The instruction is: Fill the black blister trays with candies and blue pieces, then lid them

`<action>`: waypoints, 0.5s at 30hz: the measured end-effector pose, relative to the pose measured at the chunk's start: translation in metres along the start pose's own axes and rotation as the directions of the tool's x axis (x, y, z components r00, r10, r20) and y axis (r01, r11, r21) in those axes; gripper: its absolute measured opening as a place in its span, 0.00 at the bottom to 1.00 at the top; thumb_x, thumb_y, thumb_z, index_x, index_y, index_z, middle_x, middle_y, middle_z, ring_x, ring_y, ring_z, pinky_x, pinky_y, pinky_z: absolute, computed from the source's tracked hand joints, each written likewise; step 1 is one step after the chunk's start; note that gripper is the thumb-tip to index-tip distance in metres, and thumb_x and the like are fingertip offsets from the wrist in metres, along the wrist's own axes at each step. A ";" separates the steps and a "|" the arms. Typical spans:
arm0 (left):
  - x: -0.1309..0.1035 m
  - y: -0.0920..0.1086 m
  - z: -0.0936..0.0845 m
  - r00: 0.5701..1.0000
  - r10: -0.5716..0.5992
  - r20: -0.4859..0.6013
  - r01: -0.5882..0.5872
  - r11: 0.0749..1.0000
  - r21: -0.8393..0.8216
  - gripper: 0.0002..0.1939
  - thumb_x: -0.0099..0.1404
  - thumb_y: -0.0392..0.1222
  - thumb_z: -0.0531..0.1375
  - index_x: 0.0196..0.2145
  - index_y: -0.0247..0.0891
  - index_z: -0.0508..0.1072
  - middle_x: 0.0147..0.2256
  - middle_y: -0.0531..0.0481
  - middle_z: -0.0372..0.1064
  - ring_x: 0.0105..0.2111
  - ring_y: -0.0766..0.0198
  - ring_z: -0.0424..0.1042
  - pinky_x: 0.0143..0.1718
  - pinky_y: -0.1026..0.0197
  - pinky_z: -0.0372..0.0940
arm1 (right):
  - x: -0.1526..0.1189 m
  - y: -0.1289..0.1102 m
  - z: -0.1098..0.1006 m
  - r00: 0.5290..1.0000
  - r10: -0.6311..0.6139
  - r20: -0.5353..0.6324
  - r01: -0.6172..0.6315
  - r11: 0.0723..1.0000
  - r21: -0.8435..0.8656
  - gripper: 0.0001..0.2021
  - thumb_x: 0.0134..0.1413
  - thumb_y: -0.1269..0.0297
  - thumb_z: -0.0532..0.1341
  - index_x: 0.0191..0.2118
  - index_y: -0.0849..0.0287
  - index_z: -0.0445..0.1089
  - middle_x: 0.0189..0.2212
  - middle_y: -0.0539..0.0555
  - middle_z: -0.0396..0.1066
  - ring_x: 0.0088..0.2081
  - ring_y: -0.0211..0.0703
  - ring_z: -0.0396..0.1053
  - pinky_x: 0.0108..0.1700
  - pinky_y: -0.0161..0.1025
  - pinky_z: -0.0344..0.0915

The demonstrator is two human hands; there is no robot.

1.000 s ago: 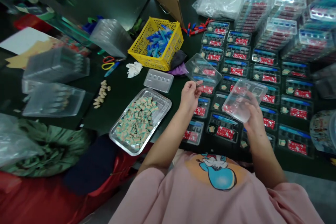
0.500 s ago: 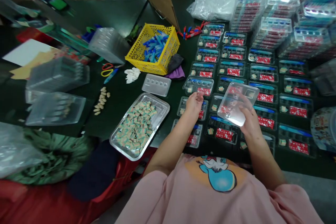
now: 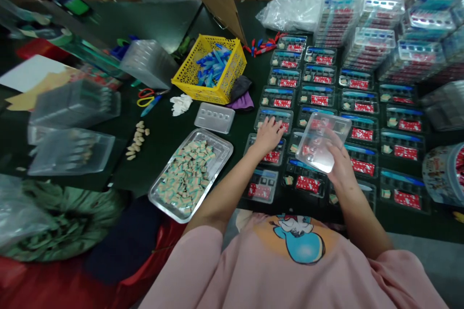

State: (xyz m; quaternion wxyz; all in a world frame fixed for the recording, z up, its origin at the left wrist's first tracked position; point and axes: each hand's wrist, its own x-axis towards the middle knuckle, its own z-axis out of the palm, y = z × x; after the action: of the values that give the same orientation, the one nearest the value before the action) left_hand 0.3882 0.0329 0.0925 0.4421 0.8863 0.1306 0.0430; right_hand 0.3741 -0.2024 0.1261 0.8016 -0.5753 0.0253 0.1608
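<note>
My left hand (image 3: 268, 135) lies with fingers spread on a filled clear tray (image 3: 274, 115) in the leftmost column. That tray shows a blue pen and a red patterned packet; its small piece is partly under my fingers. My right hand (image 3: 340, 161) grips the lower right edge of a clear plastic piece (image 3: 315, 154), tilted above the middle trays. Around both hands, rows of similar trays hold blue pens, small beige-green pieces and red packets (image 3: 308, 184). A metal tray (image 3: 155, 192) heaped with beige-green pieces (image 3: 188, 174) sits left of my left forearm.
A yellow basket (image 3: 177, 83) of blue pens stands behind the metal tray, near scissors (image 3: 145, 100) and a flat clear lid (image 3: 214, 117). Stacked filled trays (image 3: 369, 48) rise at back right. A round tub (image 3: 440, 174) is at far right, clear stacked trays (image 3: 74, 106) at left.
My left hand has moved slightly up and flattened, its fingers spreading over the tray. My right hand still holds the clear piece in nearly the same place. The view has shifted slightly.
</note>
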 end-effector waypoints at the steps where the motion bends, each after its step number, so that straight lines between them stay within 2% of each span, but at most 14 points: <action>1: 0.003 0.002 0.001 1.000 0.016 0.006 -0.016 0.996 0.084 0.17 0.61 0.50 0.64 0.45 0.39 0.77 0.61 0.35 0.62 0.66 0.40 0.51 0.64 0.37 0.46 | 0.001 0.001 0.001 1.000 0.009 0.020 -0.009 1.000 0.010 0.26 0.55 0.50 0.62 0.59 0.48 0.65 0.44 0.54 0.75 0.39 0.48 0.75 0.42 0.49 0.73; 3: -0.004 0.015 0.002 0.995 0.088 -0.056 -0.083 0.992 0.098 0.16 0.63 0.49 0.62 0.44 0.38 0.76 0.59 0.35 0.63 0.64 0.43 0.56 0.63 0.40 0.49 | 0.003 0.004 0.004 0.998 0.029 0.060 -0.031 0.999 0.039 0.27 0.56 0.42 0.59 0.58 0.48 0.66 0.42 0.54 0.75 0.37 0.47 0.74 0.40 0.47 0.73; 5: -0.024 0.037 0.003 0.977 0.155 -0.147 -0.168 0.982 -0.085 0.13 0.65 0.48 0.59 0.41 0.38 0.77 0.52 0.38 0.70 0.56 0.50 0.65 0.58 0.48 0.58 | 0.005 0.008 0.009 0.996 0.039 0.086 -0.044 0.998 0.048 0.32 0.56 0.34 0.53 0.58 0.49 0.66 0.39 0.54 0.74 0.36 0.45 0.73 0.38 0.44 0.72; 6: -0.036 0.049 0.004 0.982 0.126 -0.141 -0.157 0.958 -0.241 0.13 0.66 0.49 0.58 0.38 0.38 0.77 0.44 0.41 0.74 0.48 0.54 0.71 0.51 0.52 0.63 | 0.005 0.010 0.013 0.995 0.039 0.089 -0.042 0.998 0.037 0.35 0.56 0.32 0.50 0.59 0.49 0.66 0.38 0.54 0.74 0.36 0.45 0.73 0.38 0.44 0.72; 7: -0.049 0.061 0.005 0.995 0.073 -0.071 -0.096 0.911 -0.401 0.14 0.65 0.50 0.59 0.35 0.38 0.77 0.37 0.45 0.75 0.40 0.58 0.72 0.45 0.56 0.66 | 0.005 0.013 0.016 0.996 0.032 0.085 -0.034 0.999 0.014 0.36 0.56 0.30 0.48 0.60 0.49 0.65 0.39 0.53 0.74 0.37 0.45 0.72 0.39 0.43 0.72; 8: -0.060 0.071 0.007 0.998 0.046 0.052 -0.011 0.846 -0.533 0.14 0.63 0.52 0.61 0.34 0.37 0.77 0.32 0.48 0.74 0.34 0.61 0.72 0.39 0.59 0.66 | 0.004 0.015 0.020 0.997 0.018 0.080 -0.017 1.000 -0.020 0.36 0.56 0.30 0.47 0.60 0.48 0.65 0.40 0.53 0.74 0.39 0.46 0.72 0.41 0.43 0.71; 10: -0.077 0.083 0.011 0.976 0.012 0.218 0.146 0.708 -0.691 0.15 0.56 0.51 0.67 0.33 0.36 0.77 0.28 0.51 0.73 0.28 0.65 0.69 0.34 0.62 0.64 | 0.002 0.021 0.028 0.995 -0.031 0.092 0.040 0.994 -0.105 0.35 0.59 0.32 0.46 0.61 0.48 0.64 0.44 0.53 0.73 0.45 0.46 0.71 0.49 0.45 0.69; 13: -0.086 0.083 0.015 0.952 -0.060 0.300 0.279 0.574 -0.770 0.16 0.48 0.48 0.72 0.30 0.35 0.78 0.26 0.52 0.73 0.25 0.69 0.67 0.31 0.64 0.61 | -0.004 0.027 0.036 0.982 -0.094 0.163 0.129 0.967 -0.219 0.32 0.62 0.36 0.46 0.61 0.49 0.65 0.49 0.53 0.72 0.52 0.47 0.68 0.59 0.47 0.61; 15: -0.085 0.077 0.014 0.937 -0.115 0.331 0.339 0.535 -0.774 0.16 0.46 0.47 0.73 0.28 0.34 0.78 0.24 0.52 0.72 0.23 0.70 0.66 0.28 0.65 0.59 | -0.008 0.029 0.038 0.975 -0.083 0.206 0.137 0.954 -0.265 0.32 0.63 0.37 0.45 0.61 0.50 0.66 0.49 0.54 0.72 0.51 0.47 0.68 0.59 0.47 0.61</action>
State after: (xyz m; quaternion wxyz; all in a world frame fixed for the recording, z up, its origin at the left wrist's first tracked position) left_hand 0.3237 -0.0456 0.1484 0.8164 0.5521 0.1559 -0.0669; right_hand 0.3525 -0.1611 0.1146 0.7193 -0.6643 -0.1073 0.1726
